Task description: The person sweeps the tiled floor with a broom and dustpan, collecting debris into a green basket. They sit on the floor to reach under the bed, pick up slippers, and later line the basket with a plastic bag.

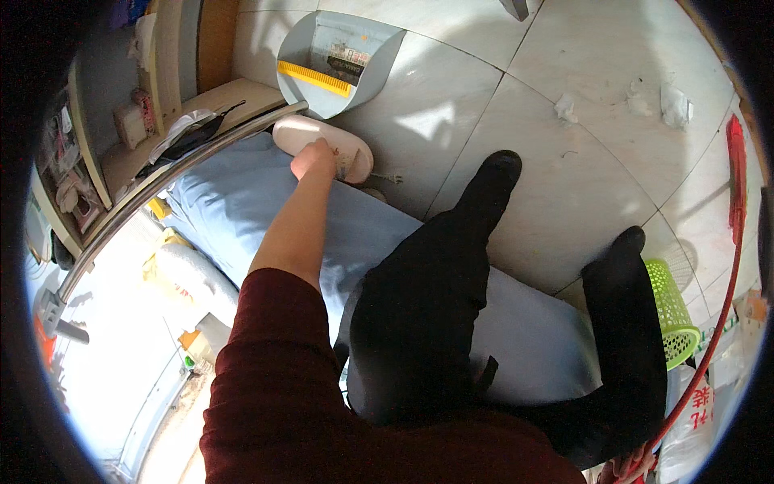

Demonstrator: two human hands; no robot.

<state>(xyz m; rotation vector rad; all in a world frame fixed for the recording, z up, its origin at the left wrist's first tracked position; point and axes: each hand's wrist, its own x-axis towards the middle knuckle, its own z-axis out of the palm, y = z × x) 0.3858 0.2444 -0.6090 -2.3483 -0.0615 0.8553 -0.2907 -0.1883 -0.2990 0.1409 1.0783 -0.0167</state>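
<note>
1. The left arm extends forward, nearly straight, toward the grey dustpan.
2. The left hand rests at a pale pink oblong item just nearside of the dustpan; its fingers curl together, grip unclear.
3. Well apart from the dustpan, the right hand meets a red broom's handle; I cannot tell its fingers' state.

The floor is made of big, shiny white tiles with thin dark lines, and sun makes bright patches on it. A grey dustpan with yellow teeth sits on it. Well to the right of the dustpan lie crumpled white scraps, maybe tissue. A small pale plug lies below the dustpan. A bright green basket with holes stands far to the dustpan's lower right.
</note>
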